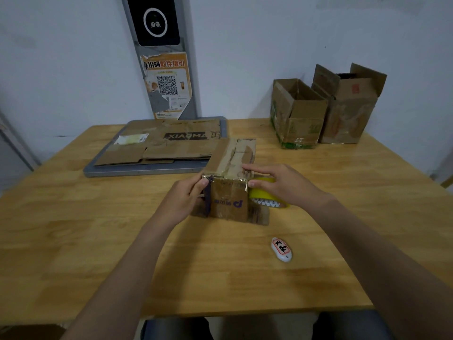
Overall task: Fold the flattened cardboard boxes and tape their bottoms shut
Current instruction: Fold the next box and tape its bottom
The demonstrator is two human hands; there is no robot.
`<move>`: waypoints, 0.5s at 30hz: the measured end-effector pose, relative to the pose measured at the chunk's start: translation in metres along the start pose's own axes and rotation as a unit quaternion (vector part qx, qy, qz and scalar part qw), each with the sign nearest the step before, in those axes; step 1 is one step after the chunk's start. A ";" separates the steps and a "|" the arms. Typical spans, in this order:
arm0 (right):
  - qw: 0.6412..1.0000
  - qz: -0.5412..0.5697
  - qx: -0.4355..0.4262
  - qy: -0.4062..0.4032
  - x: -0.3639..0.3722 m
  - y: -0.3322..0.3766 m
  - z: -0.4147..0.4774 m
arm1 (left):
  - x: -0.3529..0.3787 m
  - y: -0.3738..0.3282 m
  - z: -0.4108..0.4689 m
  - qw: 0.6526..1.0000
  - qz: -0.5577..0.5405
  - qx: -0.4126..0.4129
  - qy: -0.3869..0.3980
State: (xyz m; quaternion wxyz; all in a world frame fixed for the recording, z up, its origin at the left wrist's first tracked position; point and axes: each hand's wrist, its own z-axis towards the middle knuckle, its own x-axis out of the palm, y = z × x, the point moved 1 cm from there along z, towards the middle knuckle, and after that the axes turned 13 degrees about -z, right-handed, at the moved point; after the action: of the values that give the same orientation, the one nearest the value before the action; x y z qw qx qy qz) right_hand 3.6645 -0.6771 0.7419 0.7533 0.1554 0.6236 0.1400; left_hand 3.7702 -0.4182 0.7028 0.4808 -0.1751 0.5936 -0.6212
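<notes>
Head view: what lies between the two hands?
In the head view, the cardboard box, taped bottom up: left hand pinches its left corner, right hand holds the yellow tape roll at its right side.

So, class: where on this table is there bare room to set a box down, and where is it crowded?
Bare: the near-left table between the tray and the left hand; the right side, past the right hand, before the open boxes. Crowded: the middle, with box, roll and both hands; the far edge, tray and boxes.
</notes>
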 end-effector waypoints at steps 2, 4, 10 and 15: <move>1.000 0.000 -0.002 -0.012 0.000 0.001 0.000 | 0.005 -0.001 0.003 0.998 0.034 0.016 -0.043; 1.000 0.002 0.000 -0.018 0.000 0.002 0.000 | 0.012 -0.004 0.005 0.993 0.068 0.034 -0.091; 0.999 -0.024 0.001 -0.027 0.001 0.007 -0.001 | 0.031 -0.018 -0.002 0.978 0.156 0.035 -0.137; 0.995 -0.076 -0.009 -0.066 0.009 0.003 -0.005 | 0.045 -0.042 0.005 0.949 0.282 0.137 -0.015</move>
State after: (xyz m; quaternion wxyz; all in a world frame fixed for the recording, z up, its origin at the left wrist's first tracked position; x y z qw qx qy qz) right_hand 3.6608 -0.6700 0.7342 0.8028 0.1095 0.5809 0.0777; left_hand 3.7369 -0.4641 0.7262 0.6645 0.0583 0.5205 -0.5330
